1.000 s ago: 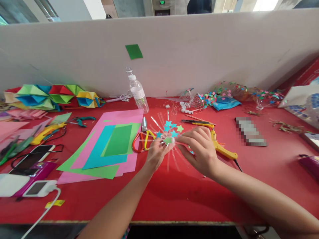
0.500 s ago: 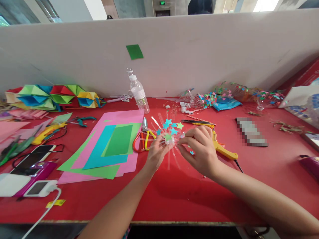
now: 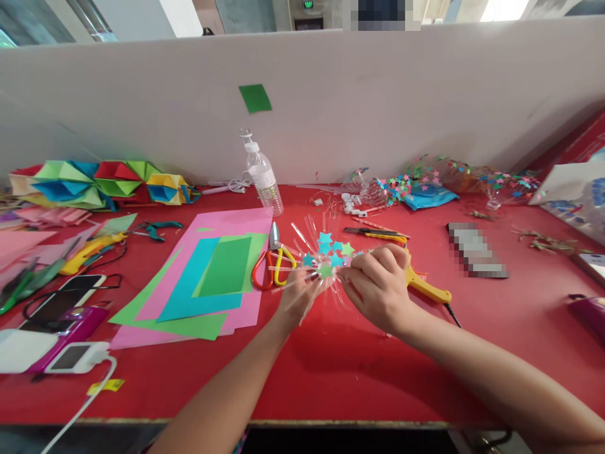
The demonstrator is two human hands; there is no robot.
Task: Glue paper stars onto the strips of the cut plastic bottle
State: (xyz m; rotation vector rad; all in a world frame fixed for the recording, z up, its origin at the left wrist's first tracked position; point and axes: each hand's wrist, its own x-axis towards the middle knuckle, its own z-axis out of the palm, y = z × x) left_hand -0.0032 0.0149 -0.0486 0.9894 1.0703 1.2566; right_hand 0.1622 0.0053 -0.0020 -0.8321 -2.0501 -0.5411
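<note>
Held between the left hand (image 3: 297, 295) and the right hand (image 3: 378, 280): a clear piece (image 3: 326, 272) with thin strips splaying outward and blue and green stars (image 3: 324, 241) clustered near its middle. Left fingers gripping it from the left and below; right thumb and fingertips pinching at its right edge, exact part pinched impossible to see. Beneath and around both hands, a red surface (image 3: 331, 378). Just left of the left hand, red-and-yellow pliers (image 3: 274, 265); farther left, overlapping pink, green and blue sheets (image 3: 222, 271). At the far left, folded paper (image 3: 89, 183) and a phone (image 3: 70, 296). Beyond the left hand, a bottle (image 3: 265, 180), upright, near a pale partition (image 3: 331, 94) bearing a green square (image 3: 256, 98). Beyond the right hand, a yellow cutter (image 3: 385, 234) and, at the back, more starred clear pieces (image 3: 394, 189) beside a blue packet (image 3: 432, 197). Right of the right hand, a yellow glue gun (image 3: 430, 288), front end hidden behind that hand. Farther right, a dark-edged slab (image 3: 477, 249), pixelated past recognition. Over the partition, a green sign (image 3: 308, 5) and a pixelated patch (image 3: 382, 14). Cannot tell whether any strips touch the surface; too transparent and blurred. Cut off at the right border: a purple object (image 3: 588, 318).
</note>
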